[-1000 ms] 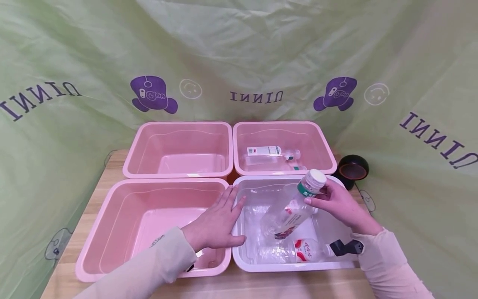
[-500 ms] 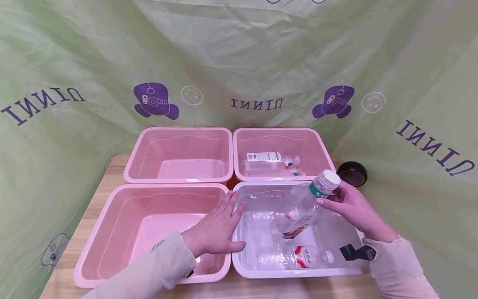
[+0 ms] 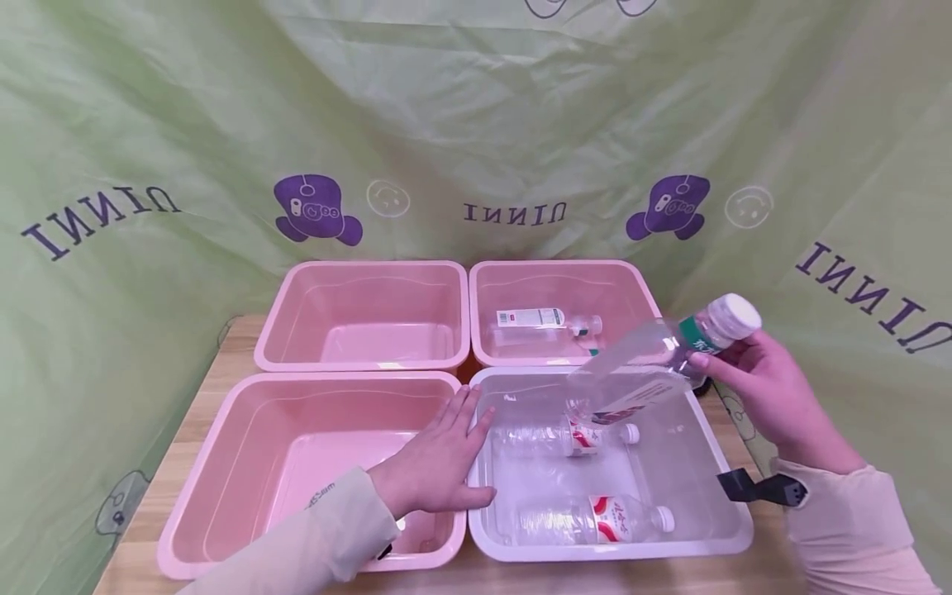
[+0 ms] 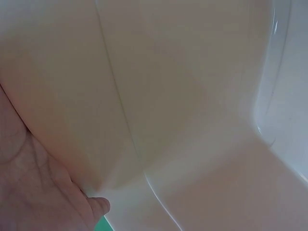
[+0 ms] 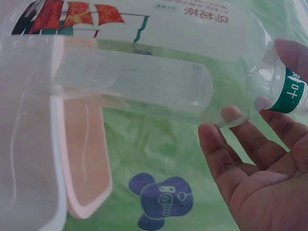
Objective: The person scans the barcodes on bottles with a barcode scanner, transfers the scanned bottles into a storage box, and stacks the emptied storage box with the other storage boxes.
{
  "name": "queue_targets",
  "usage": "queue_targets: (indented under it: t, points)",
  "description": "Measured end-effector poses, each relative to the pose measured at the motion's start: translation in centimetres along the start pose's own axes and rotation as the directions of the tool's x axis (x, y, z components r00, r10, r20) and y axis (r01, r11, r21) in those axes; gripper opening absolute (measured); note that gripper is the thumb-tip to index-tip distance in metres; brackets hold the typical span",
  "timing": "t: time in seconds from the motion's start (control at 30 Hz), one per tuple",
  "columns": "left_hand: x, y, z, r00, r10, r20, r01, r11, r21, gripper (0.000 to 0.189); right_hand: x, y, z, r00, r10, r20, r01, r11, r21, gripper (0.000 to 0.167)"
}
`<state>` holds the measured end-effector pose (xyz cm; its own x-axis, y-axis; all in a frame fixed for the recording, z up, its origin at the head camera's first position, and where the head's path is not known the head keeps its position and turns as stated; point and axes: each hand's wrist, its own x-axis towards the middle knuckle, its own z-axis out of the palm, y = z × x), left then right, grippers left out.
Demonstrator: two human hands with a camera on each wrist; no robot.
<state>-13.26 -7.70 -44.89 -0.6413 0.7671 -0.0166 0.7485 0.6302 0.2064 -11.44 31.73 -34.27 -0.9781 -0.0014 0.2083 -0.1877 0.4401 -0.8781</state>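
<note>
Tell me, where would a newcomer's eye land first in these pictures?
Probably on the clear plastic bottle with the green neck band, tilted in the right hand with its base end over the white basin at front right. Next come the three pink basins, one at front left and two behind, set on a wooden-looking tabletop. Beyond them hangs a green sheet, its purple cartoon figures standing out above the back basins.

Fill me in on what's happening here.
A person's right hand holds a clear bottle, tilted over the white tub. The left hand is spread over where that tub meets the near pink tub. Two red-labelled bottles lie in the white tub; green-banded bottles lie in the far right pink tub.
</note>
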Motion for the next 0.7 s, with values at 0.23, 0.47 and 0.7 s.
queue_targets:
  t: [0.23, 0.47, 0.7]
  points:
    - [-0.1, 0.2, -0.1, 1.0, -0.009, 0.011, 0.009, 1.0, 0.002, 0.097, 0.0, 0.3, -0.7, 0.998, -0.055, -0.02, 0.058, 0.949, 0.31, 0.047]
    - [-0.2, 0.0, -0.1, 1.0, -0.013, 0.0, 0.013, 1.0, -0.017, 0.096, -0.2, -0.2, -0.9, 0.996, -0.048, -0.081, 0.072, 0.942, 0.329, 0.044]
    - [-0.2, 0.1, 0.0, 1.0, -0.012, 0.01, 0.012, 0.999, -0.032, 0.097, -0.5, -0.2, -1.9, 0.984, -0.046, -0.173, 0.112, 0.914, 0.39, 0.045]
